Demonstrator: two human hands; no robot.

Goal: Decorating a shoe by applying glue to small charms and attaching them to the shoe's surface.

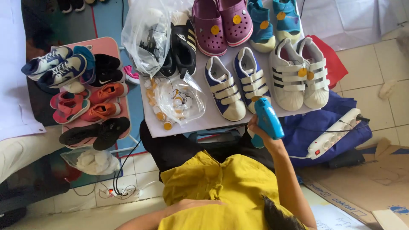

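Observation:
My right hand grips a blue tagging gun at the near edge of a white tabletop. The gun's nose is close to the heel of a blue-and-white strap shoe; its mate lies to the left. A white pair with black stripes carries yellow round tags. My left hand rests low against my yellow shirt, and its fingers are hard to make out.
Purple clogs, teal sandals, a black striped shoe and clear plastic bags share the tabletop. A pink table at left holds several shoes. A white power strip lies on blue cloth; cardboard is at right.

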